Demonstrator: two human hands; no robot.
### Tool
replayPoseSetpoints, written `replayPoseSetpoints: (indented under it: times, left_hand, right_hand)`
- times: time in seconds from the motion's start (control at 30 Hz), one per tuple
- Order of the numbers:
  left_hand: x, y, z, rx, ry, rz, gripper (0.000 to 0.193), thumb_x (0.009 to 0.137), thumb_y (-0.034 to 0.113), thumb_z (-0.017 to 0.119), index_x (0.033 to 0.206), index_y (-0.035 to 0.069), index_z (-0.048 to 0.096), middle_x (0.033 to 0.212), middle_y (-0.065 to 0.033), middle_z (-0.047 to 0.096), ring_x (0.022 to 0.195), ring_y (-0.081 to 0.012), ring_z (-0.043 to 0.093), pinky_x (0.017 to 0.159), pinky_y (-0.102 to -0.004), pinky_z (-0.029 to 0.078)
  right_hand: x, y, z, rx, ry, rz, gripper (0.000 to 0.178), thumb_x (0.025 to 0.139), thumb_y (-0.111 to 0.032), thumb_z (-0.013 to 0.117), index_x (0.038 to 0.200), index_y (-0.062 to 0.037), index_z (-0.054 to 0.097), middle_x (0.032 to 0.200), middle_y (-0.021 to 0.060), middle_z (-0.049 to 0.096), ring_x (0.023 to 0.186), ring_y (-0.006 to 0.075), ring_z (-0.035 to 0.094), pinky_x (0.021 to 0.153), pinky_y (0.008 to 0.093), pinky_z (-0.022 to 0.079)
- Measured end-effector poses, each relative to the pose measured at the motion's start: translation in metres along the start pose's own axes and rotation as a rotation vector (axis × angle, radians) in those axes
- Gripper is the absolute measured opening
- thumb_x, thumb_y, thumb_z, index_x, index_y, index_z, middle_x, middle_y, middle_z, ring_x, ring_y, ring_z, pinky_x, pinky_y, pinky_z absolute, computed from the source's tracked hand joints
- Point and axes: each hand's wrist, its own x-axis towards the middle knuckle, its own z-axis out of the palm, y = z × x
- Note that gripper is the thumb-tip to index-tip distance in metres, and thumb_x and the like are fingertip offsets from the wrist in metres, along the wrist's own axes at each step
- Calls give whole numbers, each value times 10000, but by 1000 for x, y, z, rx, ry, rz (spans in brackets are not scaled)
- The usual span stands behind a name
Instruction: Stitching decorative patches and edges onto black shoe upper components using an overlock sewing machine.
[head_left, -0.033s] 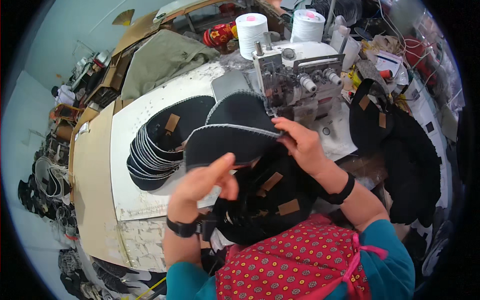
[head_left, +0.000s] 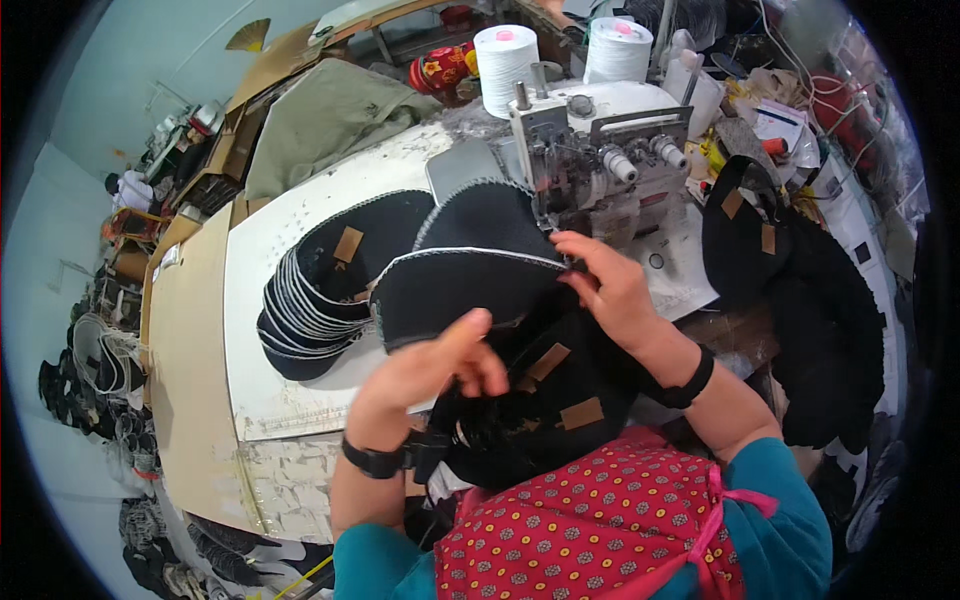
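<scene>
In my right hand [head_left: 612, 290], thumb and fingers pinch the right corner of a black fabric piece [head_left: 460, 295] with a white stitched edge. This piece lies in front of the sewing machine [head_left: 610, 140], near its needle area. Behind it, another black piece with the same edging [head_left: 480, 215] reaches up to the machine. My left hand [head_left: 425, 372] is at the near edge of the front piece, thumb apart from the bent fingers, with nothing seen in it. More black pieces with brown tabs [head_left: 560, 420] lie on my lap, partly under my hands.
A fanned stack of black edged pieces [head_left: 310, 300] sits on the white table [head_left: 250, 390], left of my hands. Two white thread cones [head_left: 507, 70] stand behind the machine. Black fabric [head_left: 825, 330] hangs at the right. A person [head_left: 130, 190] is far off at the left.
My left hand has shifted slightly to the right along the near edge of the black piece. My right hand keeps its pinch on the corner.
</scene>
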Motion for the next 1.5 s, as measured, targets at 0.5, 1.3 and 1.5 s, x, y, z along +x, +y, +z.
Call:
replayPoseSetpoints:
  times: [0.5, 1.3, 1.5]
  left_hand:
    - [76, 51, -41, 1623, 956, 1180, 491, 807, 245, 690, 1274, 159, 564, 1119, -53, 615, 1120, -216, 561, 1082, -422, 331]
    - [59, 33, -7, -555, 283, 740, 268, 943, 135, 603, 1194, 40, 610, 1013, -3, 649, 877, -90, 547, 782, -239, 419]
    - [95, 16, -67, 35, 790, 674, 194, 922, 205, 694, 980, 22, 661, 814, 28, 619, 729, -47, 527, 660, -212, 416]
  right_hand:
    - [-38, -32, -16, -314, -301, -276, 288, 659, 34, 704, 911, -33, 582, 1136, 156, 605, 1065, 362, 561, 900, 444, 464]
    - [8, -10, 11, 157, 147, 253, 143, 921, -48, 640, 1037, 33, 665, 881, 117, 710, 761, 157, 678, 664, 286, 518]
    - [-13, -2, 21, -213, 23, -275, 256, 862, -73, 692, 1097, 1, 625, 873, 144, 680, 755, 277, 683, 624, 349, 541]
